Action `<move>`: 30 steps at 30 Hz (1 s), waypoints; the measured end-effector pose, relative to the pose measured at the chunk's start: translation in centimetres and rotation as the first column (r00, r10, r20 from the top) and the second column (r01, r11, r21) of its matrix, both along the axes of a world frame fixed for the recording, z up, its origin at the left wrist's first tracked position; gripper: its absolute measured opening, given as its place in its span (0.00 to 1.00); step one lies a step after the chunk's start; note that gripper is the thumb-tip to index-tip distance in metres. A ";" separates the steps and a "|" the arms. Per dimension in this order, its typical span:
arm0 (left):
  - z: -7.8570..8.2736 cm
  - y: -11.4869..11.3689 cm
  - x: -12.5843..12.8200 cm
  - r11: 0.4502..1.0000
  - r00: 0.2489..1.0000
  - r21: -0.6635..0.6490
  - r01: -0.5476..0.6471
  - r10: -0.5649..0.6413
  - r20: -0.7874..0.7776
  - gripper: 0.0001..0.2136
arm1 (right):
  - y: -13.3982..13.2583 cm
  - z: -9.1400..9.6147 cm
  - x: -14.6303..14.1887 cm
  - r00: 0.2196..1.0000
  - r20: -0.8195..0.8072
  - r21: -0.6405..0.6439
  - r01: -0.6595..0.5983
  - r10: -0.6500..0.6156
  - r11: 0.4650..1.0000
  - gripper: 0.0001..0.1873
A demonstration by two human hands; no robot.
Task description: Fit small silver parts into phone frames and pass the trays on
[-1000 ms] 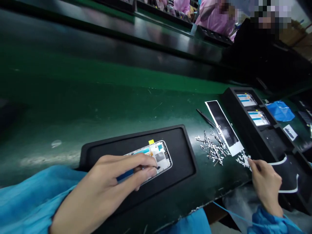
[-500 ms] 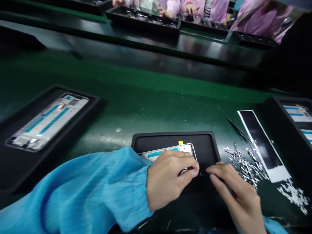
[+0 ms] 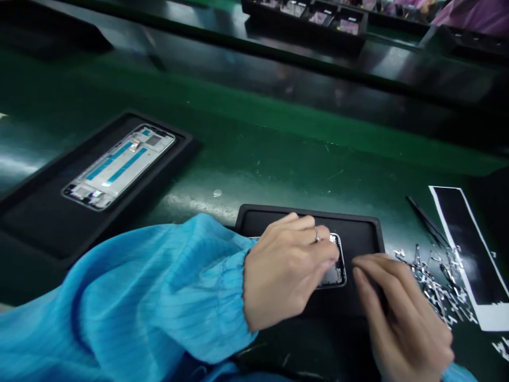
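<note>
Phone frame (image 3: 337, 273), metal-edged, lying flat in a black tray (image 3: 358, 222), toward the tray's right end. Most of it covered by the left hand (image 3: 288, 268), with only the right edge and lower corner showing. Left hand curled over the frame, fingers bent, fingertips down at its far edge, ring (image 3: 317, 235) on one finger. Firm grip or light contact: hard to judge from this angle, the back of the hand blocking the view. Right hand (image 3: 397, 307) half-open, fingers together and slightly curved, just beside the frame, apparently not touching it, nothing visible between them.

Blue ribbed sleeve (image 3: 119, 297) gathered at the left wrist, resting along the tray's near side. Right of the tray, a loose pile of silver metal strips (image 3: 437, 286), with black tweezers (image 3: 427, 220) just above it and a black sheet with white border (image 3: 465, 249) beside it. Further left on the green bench (image 3: 254, 175), a second phone frame (image 3: 119, 167) with blue strips, lying in its own black tray (image 3: 40, 223). Across the bench, a row of black trays (image 3: 306, 21), and a co-worker's pink sleeve (image 3: 477, 13) at the top right.
</note>
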State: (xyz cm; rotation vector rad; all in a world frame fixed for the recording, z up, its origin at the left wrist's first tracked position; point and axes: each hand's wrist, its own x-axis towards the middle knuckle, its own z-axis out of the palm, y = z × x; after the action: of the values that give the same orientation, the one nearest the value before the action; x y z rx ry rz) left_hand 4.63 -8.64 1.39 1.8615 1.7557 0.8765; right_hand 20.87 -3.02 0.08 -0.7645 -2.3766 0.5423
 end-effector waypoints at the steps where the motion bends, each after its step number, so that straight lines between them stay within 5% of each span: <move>1: -0.3 0.2 -0.4 1.000 0.999 -0.008 -0.016 0.015 -0.046 0.08 | 0.1 -0.3 -0.1 0.998 0.033 0.146 0.042 -0.047 0.988 0.11; 3: -1.1 0.7 -1.1 0.998 0.991 -0.031 -0.055 0.051 -0.120 0.09 | 0.3 -1.1 -0.2 0.993 0.088 0.293 0.047 -0.076 0.955 0.16; 7: -2.8 1.3 -1.6 0.994 0.980 -0.057 -0.093 0.081 -0.182 0.10 | 0.9 -2.4 -0.4 0.983 0.165 0.251 -0.115 0.074 0.961 0.12; 15: -4.1 1.7 -0.3 0.998 0.962 -0.009 -0.058 0.053 -0.268 0.09 | 1.2 -3.8 -0.2 0.908 0.305 0.322 -0.383 0.288 0.866 0.12; 30: -4.8 1.7 -0.2 0.994 0.944 0.102 -0.047 0.078 -0.321 0.10 | 1.3 -4.0 -0.1 0.888 0.352 0.315 -0.410 0.296 0.856 0.15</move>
State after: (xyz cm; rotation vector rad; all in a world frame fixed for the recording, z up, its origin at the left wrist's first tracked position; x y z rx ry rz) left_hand 4.42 -6.95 -3.41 2.1194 2.0070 0.7149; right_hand 20.81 -1.70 -3.94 -0.2321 -2.8050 0.0918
